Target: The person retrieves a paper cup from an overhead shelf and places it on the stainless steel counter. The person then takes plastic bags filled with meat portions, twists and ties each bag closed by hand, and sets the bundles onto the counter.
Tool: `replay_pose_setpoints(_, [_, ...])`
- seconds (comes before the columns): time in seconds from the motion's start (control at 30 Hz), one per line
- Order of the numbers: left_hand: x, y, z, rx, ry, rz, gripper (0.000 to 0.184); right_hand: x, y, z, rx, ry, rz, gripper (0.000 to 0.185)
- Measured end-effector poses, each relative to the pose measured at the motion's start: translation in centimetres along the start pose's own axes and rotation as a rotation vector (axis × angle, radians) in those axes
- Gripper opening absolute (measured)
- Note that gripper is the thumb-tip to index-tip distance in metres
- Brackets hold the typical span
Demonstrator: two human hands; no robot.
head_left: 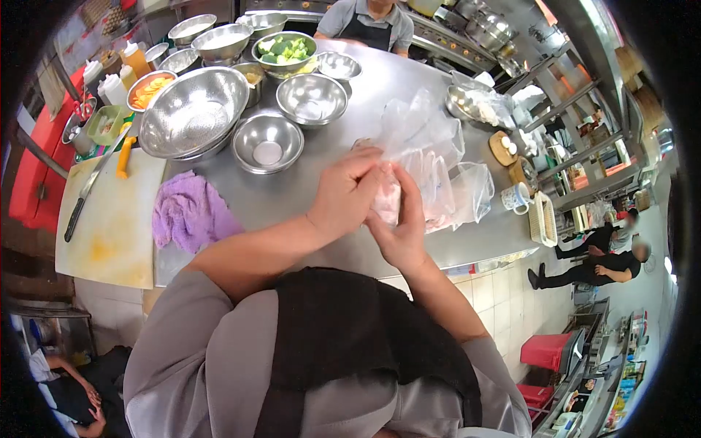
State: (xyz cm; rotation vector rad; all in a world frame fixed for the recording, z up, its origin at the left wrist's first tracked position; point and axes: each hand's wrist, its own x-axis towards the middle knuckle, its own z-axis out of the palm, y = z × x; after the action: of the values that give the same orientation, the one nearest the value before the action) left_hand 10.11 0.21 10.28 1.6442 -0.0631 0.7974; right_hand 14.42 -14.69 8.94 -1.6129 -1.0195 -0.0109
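Note:
My left hand (345, 186) and my right hand (401, 232) meet over the steel table, fingers closed around a small clear plastic bag (387, 201). Something pale pink fills the bag; I cannot make out what it is. Just beyond and to the right lie more clear plastic bags (436, 186), some with pale pinkish contents. Left of my hands, a shallow steel bowl (267, 144) sits on the table. A crumpled purple cloth (191, 208) rests nearer my left forearm.
A white cutting board (109, 233) carries a black-handled knife (79, 201) and a yellow-handled tool (124, 157). Steel bowls, including a large one (193, 113) and one of broccoli (285, 51), crowd the left. A mug (515, 198) and basket (542, 219) line the right edge. A person (369, 25) stands opposite.

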Motion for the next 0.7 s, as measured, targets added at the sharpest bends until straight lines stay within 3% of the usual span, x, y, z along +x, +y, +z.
replay_pose_setpoints(0.07, [0.5,0.1,0.0,0.010,0.025,0.211,0.026,0.4,-1.4,-1.0,0.145,0.024,0.043,0.073])
replay_pose_setpoints(0.17, [1.2,2.5,-1.1,-0.197,-0.139,-0.137,0.027,0.9,-1.9,-2.2,0.331,0.030,0.146,0.056])
replay_pose_setpoints(0.3, [2.1,3.7,-1.7,-0.533,-0.195,-0.490,0.031,3.0,-2.1,-3.6,0.934,-0.005,0.429,0.050])
replay_pose_setpoints(0.4, [2.4,2.4,-1.6,-0.689,-0.128,-0.602,0.036,3.4,-1.6,-3.9,0.641,0.118,0.532,0.050])
replay_pose_setpoints(0.47, [2.8,2.1,-1.5,-0.811,0.008,-0.690,0.040,3.2,-1.8,-3.9,-0.103,0.187,0.172,0.067])
replay_pose_setpoints(0.53, [2.9,1.4,-1.3,-0.908,0.080,-0.696,0.040,3.4,-4.6,-4.2,-0.671,0.069,-0.334,0.077])
replay_pose_setpoints(0.57, [3.0,1.2,-1.2,-0.954,0.117,-0.699,0.040,3.5,-4.9,-3.6,-0.675,-0.017,-0.352,0.086])
replay_pose_setpoints(0.67, [2.8,3.6,-0.5,-0.954,0.125,-0.712,0.037,3.8,-3.0,-3.2,-0.817,0.048,-0.480,0.080])
replay_pose_setpoints(0.7, [2.8,3.9,-0.5,-0.888,0.079,-0.652,0.035,3.8,-3.0,-3.1,-0.697,0.055,-0.415,0.077])
